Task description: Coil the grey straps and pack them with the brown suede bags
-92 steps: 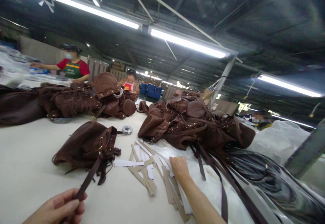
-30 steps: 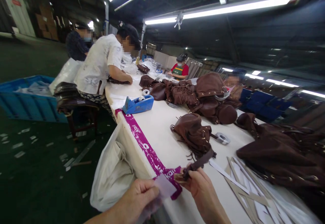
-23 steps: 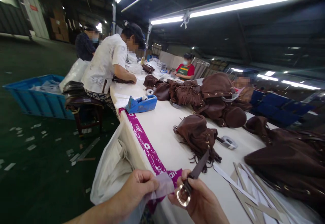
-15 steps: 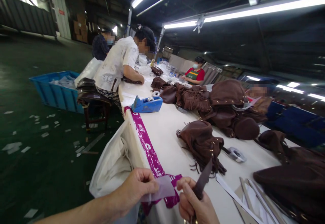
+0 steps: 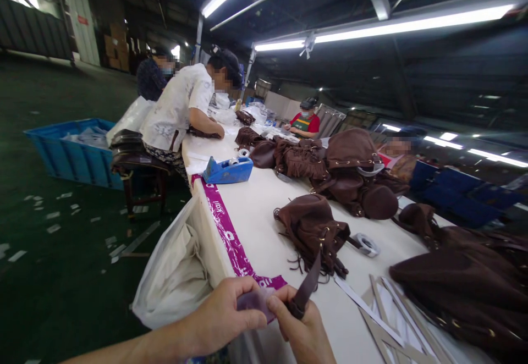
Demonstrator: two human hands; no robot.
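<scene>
Near the table's front edge, my left hand (image 5: 231,312) pinches a small translucent sheet (image 5: 252,300) between thumb and fingers. My right hand (image 5: 303,325) is closed around a dark brown strap (image 5: 308,282), and its thumb and forefinger meet the sheet's right edge. The strap rises from my fist toward a brown fringed drawstring bag (image 5: 311,224) lying on the white table (image 5: 264,226). Whether the strap joins that bag I cannot tell. Beside the bag sits a roll of white tape or labels (image 5: 366,244).
A blue tape dispenser (image 5: 229,171) stands by purple printed tape (image 5: 226,235) along the table edge. Brown bags (image 5: 346,155) are piled behind; more bags (image 5: 454,281) and cardboard strips (image 5: 383,309) lie right. A white sack (image 5: 173,276) hangs left. Co-workers (image 5: 177,108) work farther along.
My hands have come together, and my right fingers now reach the translucent sheet, which is bent between them. The camera view has shifted slightly right.
</scene>
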